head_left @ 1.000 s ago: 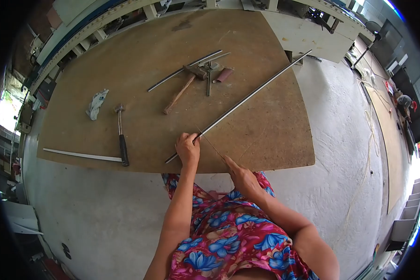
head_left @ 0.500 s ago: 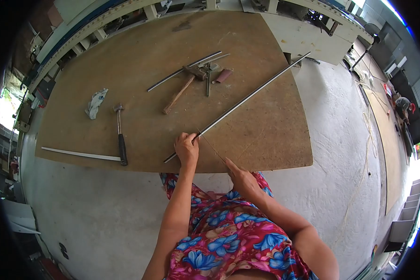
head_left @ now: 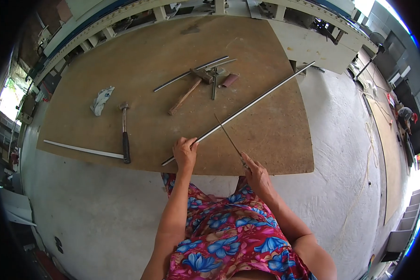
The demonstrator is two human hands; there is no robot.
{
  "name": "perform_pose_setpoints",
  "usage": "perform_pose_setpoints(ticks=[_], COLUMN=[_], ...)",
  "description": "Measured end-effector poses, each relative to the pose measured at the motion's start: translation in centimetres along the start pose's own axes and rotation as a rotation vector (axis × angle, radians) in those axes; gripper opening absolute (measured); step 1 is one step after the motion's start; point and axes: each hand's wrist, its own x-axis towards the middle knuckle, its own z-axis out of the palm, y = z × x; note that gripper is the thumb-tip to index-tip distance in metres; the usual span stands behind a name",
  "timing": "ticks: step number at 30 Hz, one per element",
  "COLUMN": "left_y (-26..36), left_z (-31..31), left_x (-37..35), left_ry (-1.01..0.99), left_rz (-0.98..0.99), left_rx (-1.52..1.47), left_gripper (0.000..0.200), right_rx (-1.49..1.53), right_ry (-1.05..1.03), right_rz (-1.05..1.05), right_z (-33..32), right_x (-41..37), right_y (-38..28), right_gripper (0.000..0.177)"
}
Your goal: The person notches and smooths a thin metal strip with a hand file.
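Observation:
A long, narrow metal strip point(head_left: 258, 98), bright along one side and dark along the other, lies diagonally over the brown board point(head_left: 275, 154). Near its lower end, my left hand point(head_left: 185, 152) pinches it between thumb and fingers. My right hand point(head_left: 259, 178) is closed round the near end of a thin, brownish file-like tool point(head_left: 230, 138). Its far end points up and left and crosses over the strip, to the right of my left hand.
A wooden-handled hammer point(head_left: 184, 97), short metal strips point(head_left: 191, 73) and a dark red piece point(head_left: 229, 80) lie farther back. Leftward are a black-handled hammer point(head_left: 125, 135), a pale strip point(head_left: 84, 149) and a crumpled cloth point(head_left: 101, 100). Another person point(head_left: 406, 115) is at far right.
My right hand has moved right along the strip with the tool, whose tip now reaches past the strip. My left hand keeps its hold. The view has shifted slightly.

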Motion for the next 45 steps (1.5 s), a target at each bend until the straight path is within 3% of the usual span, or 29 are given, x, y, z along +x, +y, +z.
perform_pose_setpoints(ticks=[5, 23, 29, 32, 38, 41, 45], left_y=[-0.1, 0.1, 0.1, 0.0, -0.2, -0.4, -0.2], left_z=[-0.1, 0.0, 0.1, 0.0, 0.3, 0.4, 0.4], left_x=[-0.1, -0.2, -0.2, -0.2, -0.3, -0.5, -0.3], left_ry=[0.008, 0.052, 0.075, 0.082, 0.058, 0.053, 0.065], left_rz=[-0.009, -0.001, 0.02, 0.036, 0.017, -0.001, 0.013], left_rx=[0.014, 0.044, 0.04, 0.028, 0.043, 0.04, 0.041], left_gripper=[0.02, 0.016, 0.016, 0.016, 0.016, 0.016, 0.016], right_rx=[0.05, 0.0, 0.064, 0.028, -0.021, 0.011, 0.053], right_ry=[-0.03, -0.135, -0.047, -0.033, -0.15, -0.066, -0.101], right_rz=[-0.103, -0.076, -0.237, -0.205, -0.111, -0.191, -0.161], right_z=[1.7, 4.5, 8.2, 9.7, 5.9, 5.1, 6.4], right_x=[-0.3, -0.6, 5.6, 7.4, 0.4, -2.0, 2.7], right_y=[-0.2, -1.6, -1.7, -2.9, -1.1, 0.0, -1.4], right_gripper=[0.055, 0.054, 0.052, 0.052, 0.051, 0.05, 0.046])
